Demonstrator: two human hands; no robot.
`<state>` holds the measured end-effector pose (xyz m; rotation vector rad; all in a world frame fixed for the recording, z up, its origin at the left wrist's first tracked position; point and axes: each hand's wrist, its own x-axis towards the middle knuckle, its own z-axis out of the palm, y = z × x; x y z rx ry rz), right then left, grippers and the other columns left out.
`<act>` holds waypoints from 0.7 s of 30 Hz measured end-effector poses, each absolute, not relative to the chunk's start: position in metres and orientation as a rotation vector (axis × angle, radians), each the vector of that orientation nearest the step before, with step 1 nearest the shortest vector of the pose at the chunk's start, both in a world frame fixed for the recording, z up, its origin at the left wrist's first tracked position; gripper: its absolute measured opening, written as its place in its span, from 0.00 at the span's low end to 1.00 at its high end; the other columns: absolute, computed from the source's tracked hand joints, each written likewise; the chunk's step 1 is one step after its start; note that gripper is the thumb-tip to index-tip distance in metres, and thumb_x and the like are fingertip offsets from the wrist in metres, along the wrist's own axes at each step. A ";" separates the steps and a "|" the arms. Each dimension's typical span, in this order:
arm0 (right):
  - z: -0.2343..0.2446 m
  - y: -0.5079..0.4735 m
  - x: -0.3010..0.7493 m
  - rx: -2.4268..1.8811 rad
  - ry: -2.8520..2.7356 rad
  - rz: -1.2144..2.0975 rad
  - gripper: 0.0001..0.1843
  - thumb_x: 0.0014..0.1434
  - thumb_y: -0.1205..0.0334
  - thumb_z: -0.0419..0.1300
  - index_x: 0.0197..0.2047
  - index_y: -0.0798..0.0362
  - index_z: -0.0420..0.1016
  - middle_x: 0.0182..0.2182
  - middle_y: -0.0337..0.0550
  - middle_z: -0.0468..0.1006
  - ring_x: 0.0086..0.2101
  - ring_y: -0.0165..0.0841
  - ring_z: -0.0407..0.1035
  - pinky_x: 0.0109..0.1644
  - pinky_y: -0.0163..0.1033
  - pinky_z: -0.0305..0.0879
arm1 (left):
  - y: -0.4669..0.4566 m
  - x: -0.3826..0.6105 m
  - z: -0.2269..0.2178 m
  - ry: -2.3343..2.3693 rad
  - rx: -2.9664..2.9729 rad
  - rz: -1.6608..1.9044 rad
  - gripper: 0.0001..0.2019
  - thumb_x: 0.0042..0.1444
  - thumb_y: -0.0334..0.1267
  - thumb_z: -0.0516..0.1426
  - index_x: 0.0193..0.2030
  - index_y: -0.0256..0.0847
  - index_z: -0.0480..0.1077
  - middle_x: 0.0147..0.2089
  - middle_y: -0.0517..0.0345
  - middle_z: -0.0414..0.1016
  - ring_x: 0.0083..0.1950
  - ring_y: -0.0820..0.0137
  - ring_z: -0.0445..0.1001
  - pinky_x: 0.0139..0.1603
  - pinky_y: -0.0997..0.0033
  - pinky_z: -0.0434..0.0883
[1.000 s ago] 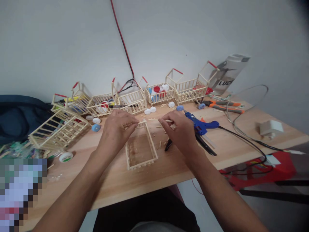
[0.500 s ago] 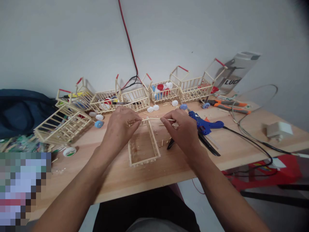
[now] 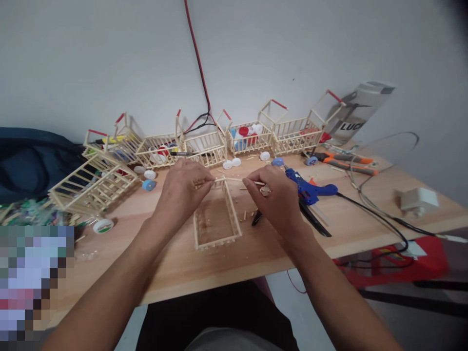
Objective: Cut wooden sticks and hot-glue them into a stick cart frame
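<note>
You sit at a wooden desk, both hands raised just above its middle. In front of you, nearer the desk's front edge than the row of stick carts along the back edge, lies a rectangular stick frame, its long sides running away from you.

Your right hand pinches a thin stick between thumb and fingertips, its tip at the frame's far end. Your left hand, thumb and forefinger pressed together, pinches a thin pale piece there; whether that is the same stick or part of the frame cannot be told.

As for progress, the frame's outline appears joined on all sides, with small stubs along its near side. Its middle is open to the desk, and no handle or wheels show on it. The carts behind have slatted sides and red-topped handles, so by comparison the frame looks at an early stage.

A blue glue gun stands right of your right hand; orange-handled pliers lie towards the desk's back right corner.
</note>
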<state>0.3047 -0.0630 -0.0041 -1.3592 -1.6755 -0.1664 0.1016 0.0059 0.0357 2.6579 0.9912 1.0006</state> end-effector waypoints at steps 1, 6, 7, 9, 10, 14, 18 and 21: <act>-0.004 -0.063 0.305 -1.353 -1.678 -0.164 0.09 0.63 0.62 0.57 0.29 0.50 0.69 0.26 0.41 0.73 0.32 0.36 0.66 0.38 0.41 0.60 | 0.006 0.102 0.036 0.988 2.654 1.002 0.07 0.53 0.31 0.58 0.29 0.43 0.77 0.35 0.55 0.81 0.41 0.63 0.74 0.47 0.59 0.68; -0.004 -0.064 0.305 -1.340 -1.691 -0.160 0.09 0.63 0.62 0.57 0.29 0.50 0.69 0.27 0.41 0.73 0.32 0.36 0.66 0.39 0.41 0.59 | 0.006 0.102 0.035 0.990 2.665 0.998 0.07 0.52 0.31 0.58 0.29 0.43 0.77 0.35 0.56 0.81 0.42 0.63 0.74 0.48 0.60 0.68; -0.004 -0.064 0.305 -1.337 -1.693 -0.162 0.09 0.63 0.62 0.57 0.29 0.50 0.69 0.27 0.41 0.72 0.32 0.36 0.66 0.39 0.42 0.59 | 0.006 0.102 0.035 0.992 2.664 0.997 0.07 0.52 0.31 0.58 0.29 0.43 0.77 0.35 0.56 0.81 0.41 0.63 0.74 0.48 0.60 0.68; -0.004 -0.064 0.305 -1.334 -1.698 -0.162 0.10 0.63 0.62 0.57 0.29 0.50 0.68 0.27 0.41 0.72 0.32 0.36 0.66 0.39 0.42 0.59 | 0.006 0.102 0.035 0.999 2.655 0.993 0.07 0.52 0.30 0.58 0.28 0.43 0.76 0.34 0.57 0.81 0.41 0.63 0.75 0.48 0.60 0.68; -0.004 -0.064 0.305 -1.333 -1.701 -0.161 0.10 0.63 0.62 0.57 0.29 0.50 0.68 0.26 0.41 0.72 0.31 0.36 0.66 0.39 0.42 0.59 | 0.006 0.102 0.035 1.003 2.652 0.990 0.07 0.52 0.30 0.58 0.28 0.43 0.76 0.34 0.57 0.81 0.41 0.64 0.75 0.48 0.60 0.68; -0.005 -0.064 0.305 -1.311 -1.705 -0.164 0.10 0.62 0.64 0.57 0.28 0.51 0.68 0.26 0.41 0.72 0.31 0.35 0.66 0.39 0.42 0.59 | 0.007 0.101 0.034 0.990 2.665 1.015 0.07 0.53 0.30 0.58 0.28 0.42 0.76 0.34 0.57 0.81 0.40 0.65 0.75 0.47 0.61 0.68; -0.006 -0.064 0.304 -1.263 -1.705 -0.185 0.10 0.61 0.66 0.58 0.28 0.51 0.68 0.25 0.40 0.71 0.30 0.35 0.65 0.38 0.41 0.59 | 0.007 0.101 0.033 0.982 2.695 1.031 0.06 0.54 0.30 0.58 0.29 0.41 0.76 0.34 0.56 0.81 0.40 0.65 0.75 0.46 0.62 0.68; -0.005 -0.064 0.303 -1.246 -1.710 -0.190 0.10 0.62 0.66 0.57 0.28 0.51 0.68 0.25 0.40 0.71 0.30 0.35 0.65 0.37 0.41 0.59 | 0.007 0.102 0.033 0.984 2.703 1.013 0.07 0.54 0.30 0.58 0.28 0.41 0.76 0.34 0.57 0.81 0.39 0.66 0.75 0.46 0.62 0.68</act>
